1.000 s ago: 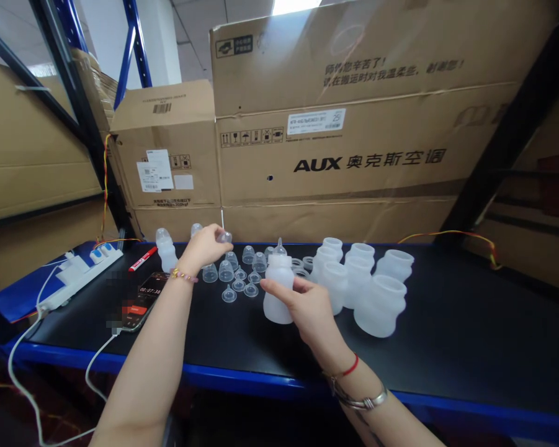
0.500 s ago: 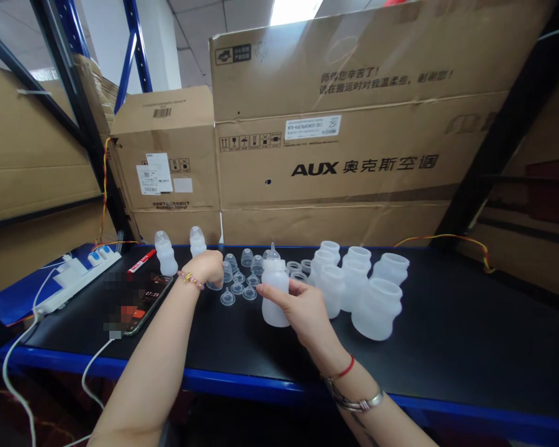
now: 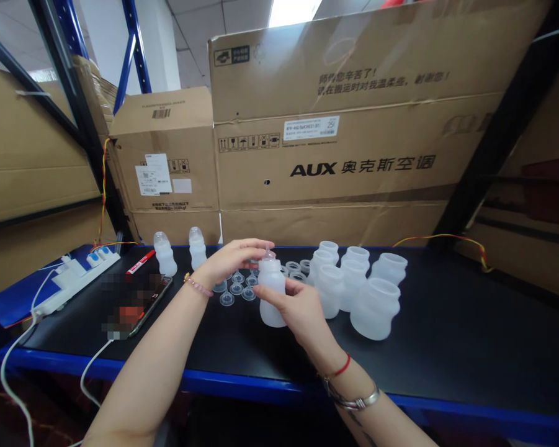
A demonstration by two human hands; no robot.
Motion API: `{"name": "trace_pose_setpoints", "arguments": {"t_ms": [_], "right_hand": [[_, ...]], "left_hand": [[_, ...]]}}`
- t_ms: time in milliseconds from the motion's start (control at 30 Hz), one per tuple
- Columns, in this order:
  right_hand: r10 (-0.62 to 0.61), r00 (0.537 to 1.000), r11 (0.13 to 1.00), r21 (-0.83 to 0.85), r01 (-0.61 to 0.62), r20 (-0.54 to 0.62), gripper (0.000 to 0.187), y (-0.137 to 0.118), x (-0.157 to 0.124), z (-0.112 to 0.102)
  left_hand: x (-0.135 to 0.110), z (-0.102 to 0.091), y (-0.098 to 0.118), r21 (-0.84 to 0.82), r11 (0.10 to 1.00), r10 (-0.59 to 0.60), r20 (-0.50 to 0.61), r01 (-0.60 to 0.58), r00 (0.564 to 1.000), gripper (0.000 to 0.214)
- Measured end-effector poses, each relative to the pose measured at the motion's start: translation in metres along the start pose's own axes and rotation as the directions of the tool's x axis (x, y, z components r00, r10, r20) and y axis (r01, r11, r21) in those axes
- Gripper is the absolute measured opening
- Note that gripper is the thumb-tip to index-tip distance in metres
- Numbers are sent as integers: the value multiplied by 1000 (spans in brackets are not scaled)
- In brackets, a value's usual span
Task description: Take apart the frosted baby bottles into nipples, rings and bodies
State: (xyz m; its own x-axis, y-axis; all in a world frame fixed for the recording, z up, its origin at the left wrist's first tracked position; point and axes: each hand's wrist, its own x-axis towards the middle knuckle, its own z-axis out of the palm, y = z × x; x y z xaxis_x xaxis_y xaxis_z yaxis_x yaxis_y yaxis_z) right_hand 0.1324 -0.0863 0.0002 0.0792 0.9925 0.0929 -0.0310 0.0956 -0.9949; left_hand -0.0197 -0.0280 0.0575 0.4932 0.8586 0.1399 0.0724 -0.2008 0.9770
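My right hand (image 3: 302,304) is wrapped round a frosted white baby bottle (image 3: 272,304), which stands upright on the black shelf. A clear nipple (image 3: 269,254) sits on top of that bottle. My left hand (image 3: 235,257) reaches across from the left, its fingertips closed at the nipple; its thumb is partly hidden. Below the left hand lie several loose clear nipples (image 3: 237,288), and clear dome caps are mostly covered by the hand. Several open frosted bottles (image 3: 375,310) stand right of my right hand, with clear rings (image 3: 294,267) behind it.
At the back left stand two capped bottles (image 3: 165,257). A phone (image 3: 142,307) on a white cable, a red marker (image 3: 140,262) and a power strip (image 3: 74,285) lie on the left. Cardboard (image 3: 353,205) walls the back; the shelf has a blue front edge (image 3: 251,380).
My left hand has moved right, from beside the dome caps to the top of the bottle. My right hand keeps its hold on the bottle in nearly the same place.
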Motion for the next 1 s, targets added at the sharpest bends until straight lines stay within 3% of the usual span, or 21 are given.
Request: {"name": "trace_pose_setpoints", "arguments": {"t_ms": [67, 167, 433, 567, 700, 800, 900, 1000], "right_hand": [[7, 1000, 1000, -12, -6, 20, 37, 0, 0, -1], [29, 999, 1000, -10, -29, 39, 34, -1, 0, -1], [26, 999, 999, -21, -25, 31, 32, 2, 4, -1], [-3, 1000, 997, -72, 4, 15, 32, 3, 4, -1], [-48, 999, 984, -172, 43, -25, 27, 4, 2, 1], [-52, 998, 972, -232, 44, -28, 25, 4, 0, 2], [-67, 997, 968, -242, 58, -30, 26, 4, 0, 2], [-75, 996, 972, -228, 63, -44, 28, 2, 1, 1]], "left_hand": [[0, 3, -4, -88, 996, 0, 97, 9, 995, 37], [-1, 4, -7, -85, 996, 51, 164, -38, 985, 39], [1, 9, -6, 70, 987, 139, 112, -147, 984, 42], [4, 12, -13, 234, 959, 166, 4, -162, 986, 46], [4, 18, -16, 516, 854, 197, -201, -67, 960, 48], [3, 21, -15, 610, 792, 200, -255, -3, 946, 49], [4, 17, -14, 478, 876, 164, -178, -60, 970, 46], [5, 7, -13, 100, 987, 117, 52, -122, 992, 46]]}}
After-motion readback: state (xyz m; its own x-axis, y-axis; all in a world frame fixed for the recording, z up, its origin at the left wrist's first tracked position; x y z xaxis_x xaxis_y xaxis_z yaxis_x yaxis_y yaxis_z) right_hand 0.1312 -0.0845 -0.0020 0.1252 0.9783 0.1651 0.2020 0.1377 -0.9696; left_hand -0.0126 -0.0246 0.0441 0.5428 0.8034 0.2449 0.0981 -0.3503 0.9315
